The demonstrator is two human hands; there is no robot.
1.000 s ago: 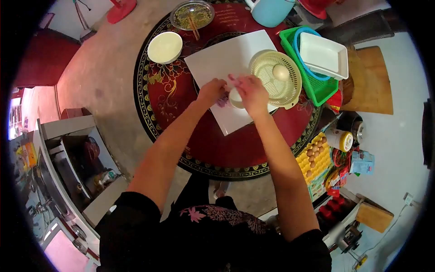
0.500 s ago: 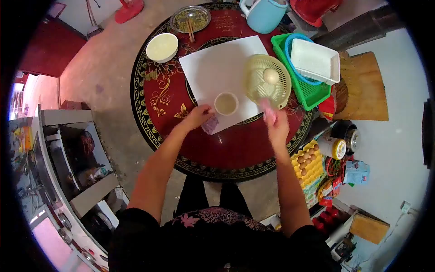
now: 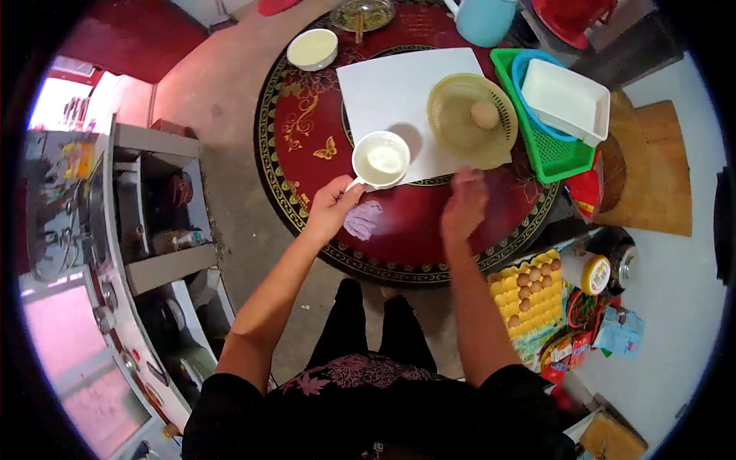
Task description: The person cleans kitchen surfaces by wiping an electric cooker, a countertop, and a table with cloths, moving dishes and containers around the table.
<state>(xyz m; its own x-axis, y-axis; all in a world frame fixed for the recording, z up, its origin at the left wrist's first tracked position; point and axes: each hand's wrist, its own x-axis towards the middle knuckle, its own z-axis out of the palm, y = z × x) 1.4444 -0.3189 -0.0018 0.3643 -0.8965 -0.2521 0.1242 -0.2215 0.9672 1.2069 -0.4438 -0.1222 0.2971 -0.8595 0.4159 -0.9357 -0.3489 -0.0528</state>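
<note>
My left hand [image 3: 332, 208] is closed on the handle of a white cup [image 3: 381, 161], tilted and lifted off the table, its shadow falling on a white sheet of paper [image 3: 399, 88]. Something pale shows inside the cup; I cannot make out what. A crumpled purple cloth [image 3: 363, 221] lies on the table just below this hand. My right hand [image 3: 464, 205] is smeared by motion near the front edge of a yellowish colander [image 3: 445, 126]. One egg [image 3: 484, 115] rests in that colander. Whether the right hand holds anything does not show.
A white bowl [image 3: 313, 50] and a glass plate [image 3: 362, 14] with chopsticks stand on the round red table [image 3: 299, 115]. To the right are a green basket [image 3: 560, 157] and a white tray [image 3: 567, 100]. An egg carton [image 3: 529, 295] sits lower right; a blue jug [image 3: 486, 21] stands behind.
The cup has been lifted and tilted by my left hand, which was beside the purple cloth. My right hand has shifted down from the colander's edge. The whole view has moved slightly.
</note>
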